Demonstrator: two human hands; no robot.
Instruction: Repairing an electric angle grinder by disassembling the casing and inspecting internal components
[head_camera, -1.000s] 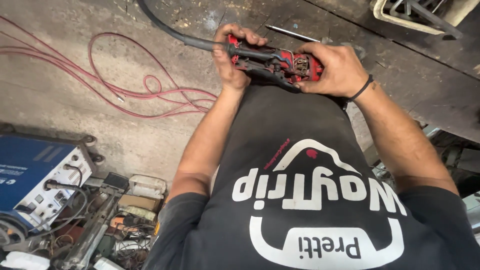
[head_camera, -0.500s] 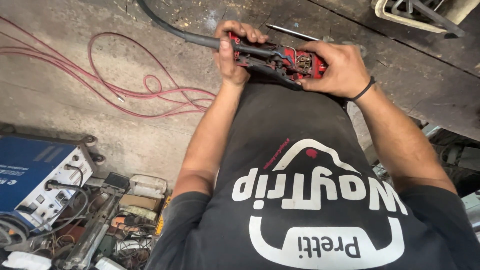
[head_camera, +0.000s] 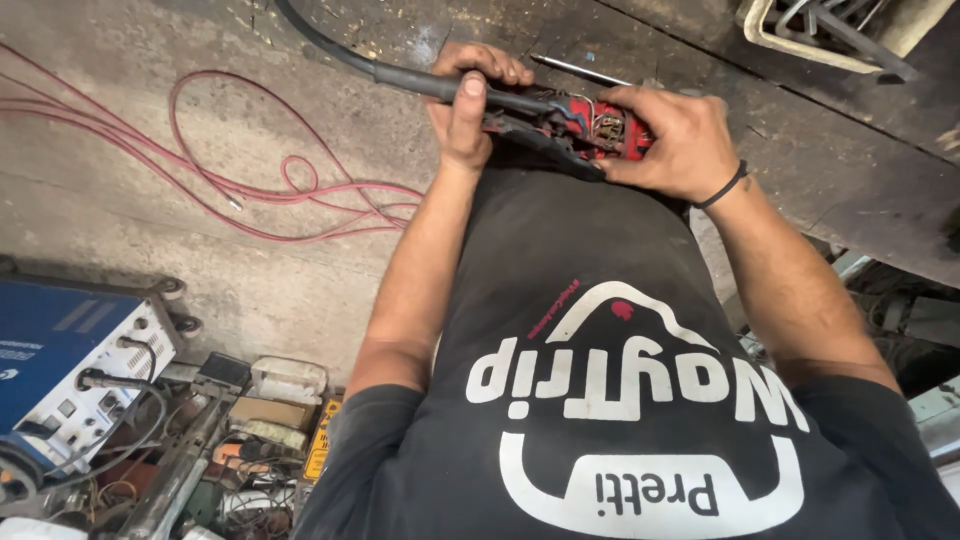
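Observation:
My left hand (head_camera: 470, 105) is closed around the thick black cable (head_camera: 330, 45) where it enters a red power tool handle (head_camera: 570, 125). The thumb lies along the cable sleeve. My right hand (head_camera: 675, 140) grips the other end of the red handle, which is open with small wires and metal contacts showing. Both hands hold the tool against my stomach, over my black shirt (head_camera: 600, 300) with white print. A black band circles my right wrist.
A red hose (head_camera: 250, 190) loops over the concrete floor at left. A blue welding machine (head_camera: 70, 350) and a heap of tools and boxes (head_camera: 250, 430) lie at lower left. A thin metal rod (head_camera: 580, 68) rests on the dark bench (head_camera: 830, 160); a white crate (head_camera: 830, 30) sits at top right.
My left hand has shifted its grip slightly along the cable sleeve, with the thumb now laid on top. The right hand keeps its hold on the red handle.

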